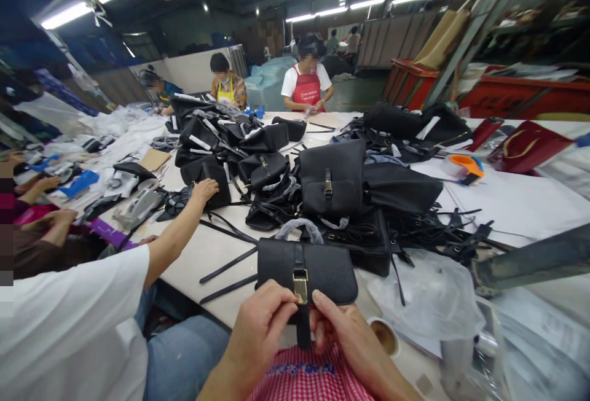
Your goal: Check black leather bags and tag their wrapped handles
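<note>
A small black handbag (329, 266) lies at the table edge right in front of me, its flap facing up. On the flap's strap sits a gold buckle (300, 287), and the strap's black end (303, 327) hangs down below it. My left hand (260, 321) is closed, thumb and forefinger pinching at the buckle's lower left side. My right hand (338, 327) presses its thumb on the flap beside the buckle, with the fingers curled underneath near the strap end. A plastic-wrapped handle (302, 227) rises behind the flap.
Black bags (332, 177) are heaped beyond the handbag. A co-worker's arm (177, 241) reaches from the left to the pile. Clear plastic wrap (428, 293) and a cup (383, 336) are on the right. An orange tape roll (465, 167) and a dark red bag (530, 146) lie farther back.
</note>
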Available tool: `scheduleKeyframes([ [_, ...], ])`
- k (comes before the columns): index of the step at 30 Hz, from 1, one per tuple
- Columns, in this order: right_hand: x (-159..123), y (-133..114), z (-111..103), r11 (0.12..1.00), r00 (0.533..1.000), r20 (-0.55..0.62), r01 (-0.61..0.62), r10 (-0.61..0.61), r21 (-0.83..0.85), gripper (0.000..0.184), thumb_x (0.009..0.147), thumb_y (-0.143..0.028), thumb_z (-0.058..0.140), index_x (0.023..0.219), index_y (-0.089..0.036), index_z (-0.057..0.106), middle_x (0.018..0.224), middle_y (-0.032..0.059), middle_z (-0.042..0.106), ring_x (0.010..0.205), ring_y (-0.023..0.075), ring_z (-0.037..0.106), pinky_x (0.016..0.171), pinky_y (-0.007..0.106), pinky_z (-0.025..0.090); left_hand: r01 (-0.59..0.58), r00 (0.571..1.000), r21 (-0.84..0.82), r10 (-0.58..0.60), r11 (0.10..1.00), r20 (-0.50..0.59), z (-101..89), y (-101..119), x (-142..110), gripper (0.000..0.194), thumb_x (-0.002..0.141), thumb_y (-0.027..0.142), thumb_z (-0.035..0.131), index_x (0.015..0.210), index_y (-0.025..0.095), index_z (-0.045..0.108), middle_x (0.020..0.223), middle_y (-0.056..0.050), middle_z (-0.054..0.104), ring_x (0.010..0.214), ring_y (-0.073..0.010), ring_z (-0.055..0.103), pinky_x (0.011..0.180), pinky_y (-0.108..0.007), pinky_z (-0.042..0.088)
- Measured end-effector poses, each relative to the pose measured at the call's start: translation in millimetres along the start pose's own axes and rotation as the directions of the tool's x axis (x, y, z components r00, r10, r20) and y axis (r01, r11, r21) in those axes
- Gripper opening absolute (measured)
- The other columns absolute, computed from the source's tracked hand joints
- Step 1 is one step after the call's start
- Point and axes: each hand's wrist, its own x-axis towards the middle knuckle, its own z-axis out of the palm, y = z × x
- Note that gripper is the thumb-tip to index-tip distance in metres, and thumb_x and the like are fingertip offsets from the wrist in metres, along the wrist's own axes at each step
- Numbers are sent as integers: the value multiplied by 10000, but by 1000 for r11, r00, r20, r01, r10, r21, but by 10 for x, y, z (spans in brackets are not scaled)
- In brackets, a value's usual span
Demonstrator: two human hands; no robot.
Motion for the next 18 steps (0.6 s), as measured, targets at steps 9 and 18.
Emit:
scheduleKeyframes([
  [9,-9,23,-29,982,999,-30,25,-31,-189,669,759,-783,448,559,-174,639,437,21,600,447,141,531,531,258,424,-126,991,230,135,965,-23,248,41,-12,203,873,90,452,727,203,535,689,-3,564,613,-137,570,555,-231,395],
  [18,17,40,-31,983,997,-76,6,-20,-181,676,738,-799,463,530,-176,624,444,21,595,477,147,542,569,267,424,-298,954,403,277,865,112,306,39,-77,187,816,61,403,751,218,481,689,-15,578,582,-154,544,531,-256,384],
])
